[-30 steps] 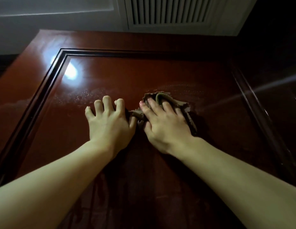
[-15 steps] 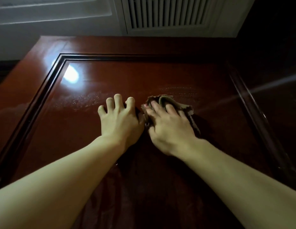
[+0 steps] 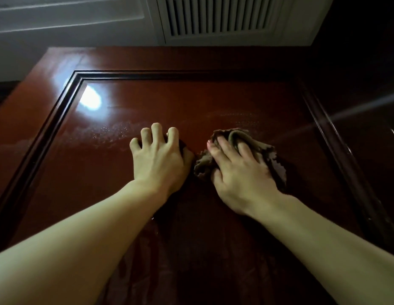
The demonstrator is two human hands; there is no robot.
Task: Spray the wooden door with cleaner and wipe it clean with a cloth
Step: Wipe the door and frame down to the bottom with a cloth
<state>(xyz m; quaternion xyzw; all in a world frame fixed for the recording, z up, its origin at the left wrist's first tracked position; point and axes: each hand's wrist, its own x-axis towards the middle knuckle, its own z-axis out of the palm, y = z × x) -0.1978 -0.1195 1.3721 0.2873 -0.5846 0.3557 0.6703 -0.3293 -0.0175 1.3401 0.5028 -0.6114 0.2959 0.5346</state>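
Glossy reddish-brown wooden door [image 3: 213, 102], with a dark raised moulding framing its recessed panel, is seen filling the view below a white slatted vent [image 3: 218, 16]. A crumpled brown cloth [image 3: 238, 137] is pressed flat against the panel, right of centre, under the right hand [image 3: 238, 170]; the grip is partly closed, fingers laid over the bunched folds and the thumb tucked against the cloth's near-left edge, presumably so that the cloth is kept from slipping while it is rubbed. The left hand [image 3: 158, 159] is set just beside it on the bare panel, nothing held, fingers arched with tips on the wood, judged to be a brace for balance. Fine pale droplets of sprayed cleaner [image 3: 108, 133] are noted to the left of the left hand, unwiped; a bright reflection lies near the far-left corner. Streaked wetness is visible on the near part of the panel.
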